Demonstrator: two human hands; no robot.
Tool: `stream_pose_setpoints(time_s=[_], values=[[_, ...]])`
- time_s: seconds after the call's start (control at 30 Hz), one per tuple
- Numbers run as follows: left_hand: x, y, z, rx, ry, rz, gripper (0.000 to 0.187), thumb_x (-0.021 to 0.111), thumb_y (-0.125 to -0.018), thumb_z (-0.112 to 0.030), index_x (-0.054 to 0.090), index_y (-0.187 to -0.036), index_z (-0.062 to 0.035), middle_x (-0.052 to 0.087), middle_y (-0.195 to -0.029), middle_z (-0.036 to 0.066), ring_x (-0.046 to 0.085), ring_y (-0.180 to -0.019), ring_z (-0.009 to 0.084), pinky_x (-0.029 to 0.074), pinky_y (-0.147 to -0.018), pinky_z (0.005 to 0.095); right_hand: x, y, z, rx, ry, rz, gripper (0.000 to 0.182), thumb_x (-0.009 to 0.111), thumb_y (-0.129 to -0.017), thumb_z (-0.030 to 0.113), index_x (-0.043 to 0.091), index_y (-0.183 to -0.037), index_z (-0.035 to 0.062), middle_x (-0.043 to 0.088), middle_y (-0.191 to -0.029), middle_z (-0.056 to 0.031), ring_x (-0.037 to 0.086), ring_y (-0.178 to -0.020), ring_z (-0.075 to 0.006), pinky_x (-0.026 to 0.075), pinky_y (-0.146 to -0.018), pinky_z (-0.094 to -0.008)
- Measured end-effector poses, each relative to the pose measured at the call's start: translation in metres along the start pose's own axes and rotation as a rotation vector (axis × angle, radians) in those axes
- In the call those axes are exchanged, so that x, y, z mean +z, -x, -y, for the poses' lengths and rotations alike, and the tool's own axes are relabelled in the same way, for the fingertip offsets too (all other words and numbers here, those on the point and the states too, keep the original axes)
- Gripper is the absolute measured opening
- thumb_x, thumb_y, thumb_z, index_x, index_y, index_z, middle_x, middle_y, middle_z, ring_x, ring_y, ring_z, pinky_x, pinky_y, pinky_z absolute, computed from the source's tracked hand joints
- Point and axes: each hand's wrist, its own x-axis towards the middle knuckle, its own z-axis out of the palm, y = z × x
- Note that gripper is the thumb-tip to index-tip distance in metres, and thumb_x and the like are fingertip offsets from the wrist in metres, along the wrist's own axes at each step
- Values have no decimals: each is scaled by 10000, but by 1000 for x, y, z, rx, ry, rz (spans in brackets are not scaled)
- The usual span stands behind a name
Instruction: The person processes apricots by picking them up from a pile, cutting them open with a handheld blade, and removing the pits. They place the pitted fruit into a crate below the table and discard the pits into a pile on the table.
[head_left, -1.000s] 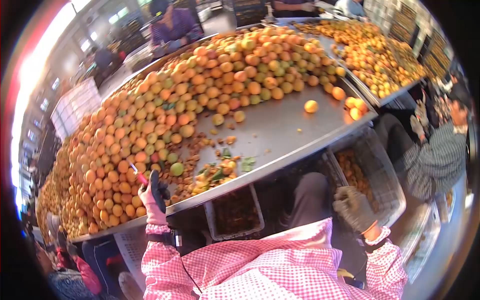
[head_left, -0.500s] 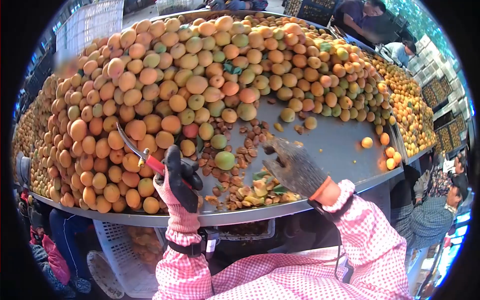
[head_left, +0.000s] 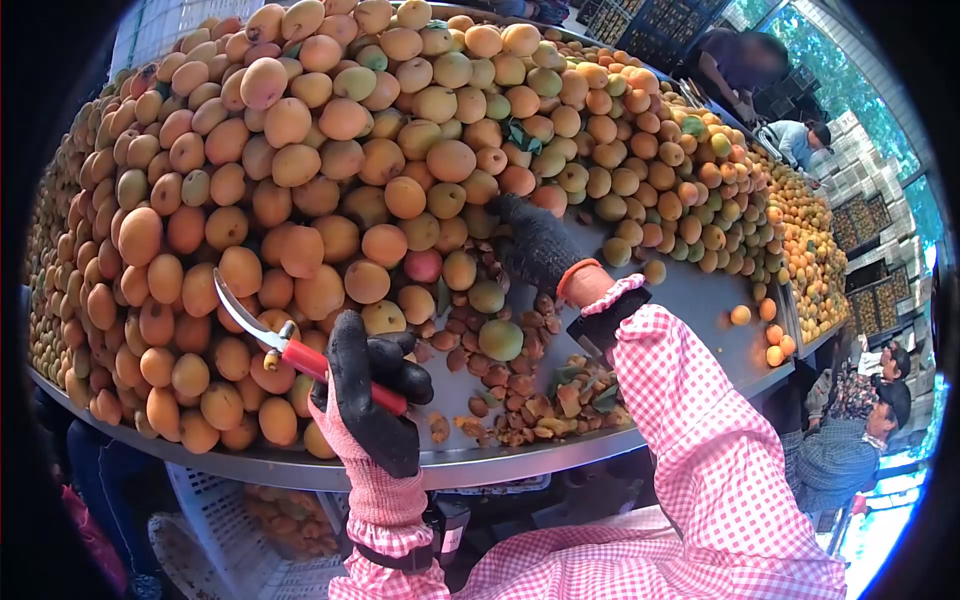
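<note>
Red-handled curved blade in the gloved left hand, beside piled fruit.

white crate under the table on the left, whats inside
Orange fruit shows inside the white crate. The table edge covers its far part, so anything beneath that cannot be seen.

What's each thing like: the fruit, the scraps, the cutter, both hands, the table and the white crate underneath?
Fruit: piled high.
Scraps: loose, near the table edge.
Cutter: held, blade end uncovered.
Left hand: gloved, closed around the cutter.
Right hand: gloved, at the fruit; grip unclear.
Table: partly covered.
White crate: orange pieces inside.
</note>
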Motion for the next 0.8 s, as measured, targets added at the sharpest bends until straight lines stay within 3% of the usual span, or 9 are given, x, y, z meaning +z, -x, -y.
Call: stream_pose_setpoints(time_s=[0.07, 0.13, 0.27, 0.37, 0.43, 0.5, 0.63, 0.7, 0.8], values=[[-3, 0, 0, -37, 53, 43, 373, 567, -896, -335, 600, -780, 17, 594, -653, 103, 548, -478, 148, 403, -438, 270, -7, -6, 1, -12, -18, 26, 436, 623, -753, 172, 532, -1153, 27, 600, -1039, -218, 583, -970, -388, 485, -813, -412], [1, 3, -1, -49, 4, 68, 373, 556, -896, -350, 594, -823, 13, 598, -687, 112, 548, -499, 151, 420, -455, 278, -22, -15, 11, 281, 33, 255, 527, 662, -712, 240, 522, -1173, 25, 606, -1029, -210, 589, -962, -384, 481, -821, -407], [1, 4, 4, -65, -42, 114, 379, 533, -905, -355, 592, -911, 20, 604, -732, 128, 553, -530, 156, 435, -470, 285, -22, -19, 7, 250, 103, 469, 542, 701, -650, 288, 572, -1075, -23, 621, -971, -246, 599, -949, -383, 488, -816, -437], [6, 1, 10, -54, -19, 119, 377, 535, -907, -349, 601, -896, 22, 607, -732, 127, 550, -522, 153, 428, -464, 283, -27, -18, 17, 122, 215, 441, 662, 729, -653, 304, 505, -1198, 2, 579, -1113, -242, 557, -1043, -380, 459, -885, -415], [9, -1, 11, -50, -26, 109, 373, 540, -905, -344, 605, -884, 23, 609, -730, 124, 546, -510, 151, 423, -460, 281, -18, -15, 4, 79, 213, 405, 668, 738, -645, 303, 508, -1197, 6, 567, -1140, -230, 548, -1049, -392, 458, -894, -417], [15, 0, 11, -64, -148, 134, 359, 557, -899, -336, 608, -855, 17, 609, -718, 101, 523, -475, 136, 409, -456, 268, -11, -5, -6, -71, 24, 200, 528, 714, -628, 254, 581, -1072, 0, 602, -1027, -243, 605, -927, -368, 495, -788, -434], [29, 7, 10, -54, -174, 232, 312, 608, -882, -290, 627, -982, 5, 646, -764, 100, 504, -422, 99, 350, -398, 221, -7, 3, -22, 67, -168, 194, 483, 694, -644, 282, 602, -1030, 6, 612, -994, -241, 604, -921, -374, 489, -781, -443], [38, 14, 8, -164, -179, 324, 316, 569, -898, -281, 608, -1038, 0, 642, -782, 99, 499, -424, 102, 365, -381, 229, -24, 5, -15, 86, -7, 386, 446, 663, -665, 320, 623, -972, -2, 626, -933, -236, 607, -898, -386, 486, -771, -450], [43, 22, 20, -27, -203, 379, 349, 543, -903, -251, 526, -1158, -13, 633, -853, 114, 507, -458, 101, 387, -409, 229, -27, 1, 12, 261, -90, 201, 429, 644, -680, 350, 643, -923, -4, 630, -890, -251, 618, -851, -389, 495, -750, -449]])
